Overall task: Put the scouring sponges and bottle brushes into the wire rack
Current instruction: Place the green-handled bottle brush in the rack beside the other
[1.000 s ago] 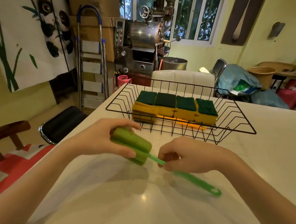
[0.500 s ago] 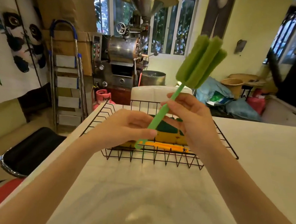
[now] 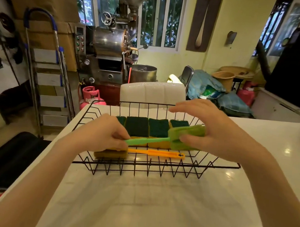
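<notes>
A black wire rack (image 3: 158, 167) stands on the white table (image 3: 154, 206). Inside it lies a row of yellow scouring sponges (image 3: 147, 128) with dark green tops. An orange bottle brush (image 3: 157, 153) lies along the rack's front, its head under my left hand. A green bottle brush (image 3: 176, 138) is held level over the sponges, inside the rack. My left hand (image 3: 104, 132) pinches the end of its handle. My right hand (image 3: 215, 133) holds its sponge head between thumb and palm, fingers spread above.
A white chair back (image 3: 153, 94) stands just behind the rack. A black stool (image 3: 5, 157) is to the table's left, a stepladder (image 3: 44, 76) and a pink gas cylinder (image 3: 91, 96) beyond it. Bags and baskets lie far right.
The green brush was lifted off the table, stood upright in both hands, then was turned level and lowered into the rack. My hands swapped ends: left on handle, right on head.
</notes>
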`<state>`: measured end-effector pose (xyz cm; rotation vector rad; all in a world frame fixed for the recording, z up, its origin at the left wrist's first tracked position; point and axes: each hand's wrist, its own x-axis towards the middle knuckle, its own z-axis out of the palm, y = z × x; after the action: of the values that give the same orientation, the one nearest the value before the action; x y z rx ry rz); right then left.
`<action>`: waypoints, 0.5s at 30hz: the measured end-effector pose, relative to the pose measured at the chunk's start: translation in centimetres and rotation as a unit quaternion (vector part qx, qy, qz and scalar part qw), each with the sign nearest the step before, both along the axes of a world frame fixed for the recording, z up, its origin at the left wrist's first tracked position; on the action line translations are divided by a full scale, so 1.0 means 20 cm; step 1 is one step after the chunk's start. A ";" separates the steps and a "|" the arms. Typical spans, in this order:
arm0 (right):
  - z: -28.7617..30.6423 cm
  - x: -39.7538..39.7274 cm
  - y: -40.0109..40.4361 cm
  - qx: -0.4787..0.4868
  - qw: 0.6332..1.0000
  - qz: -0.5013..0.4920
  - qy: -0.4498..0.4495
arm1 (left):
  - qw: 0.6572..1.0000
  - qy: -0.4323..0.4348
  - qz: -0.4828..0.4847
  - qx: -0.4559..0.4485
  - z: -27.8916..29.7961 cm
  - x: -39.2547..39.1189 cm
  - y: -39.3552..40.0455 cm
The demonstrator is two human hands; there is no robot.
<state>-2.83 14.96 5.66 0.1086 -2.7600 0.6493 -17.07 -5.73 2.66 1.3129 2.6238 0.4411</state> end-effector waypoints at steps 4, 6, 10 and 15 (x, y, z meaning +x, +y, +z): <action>-0.10 -0.08 0.11 0.023 0.978 -0.025 -0.204 | 1.000 -0.023 -0.014 -0.011 -0.02 -0.03 -0.02; -0.15 -0.11 0.13 -0.008 0.975 -0.014 -0.220 | 0.999 -0.027 -0.016 -0.016 -0.03 -0.04 -0.02; -0.18 -0.14 0.16 -0.024 0.971 -0.012 -0.236 | 0.999 -0.039 -0.015 0.018 -0.05 -0.03 0.00; -0.20 -0.14 0.19 -0.031 0.962 -0.008 -0.272 | 0.999 -0.028 -0.043 -0.010 -0.08 0.00 0.03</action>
<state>-5.58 18.83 1.75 -0.1279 -3.2515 0.8693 -17.10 -5.13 1.15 1.3804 2.5081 0.4305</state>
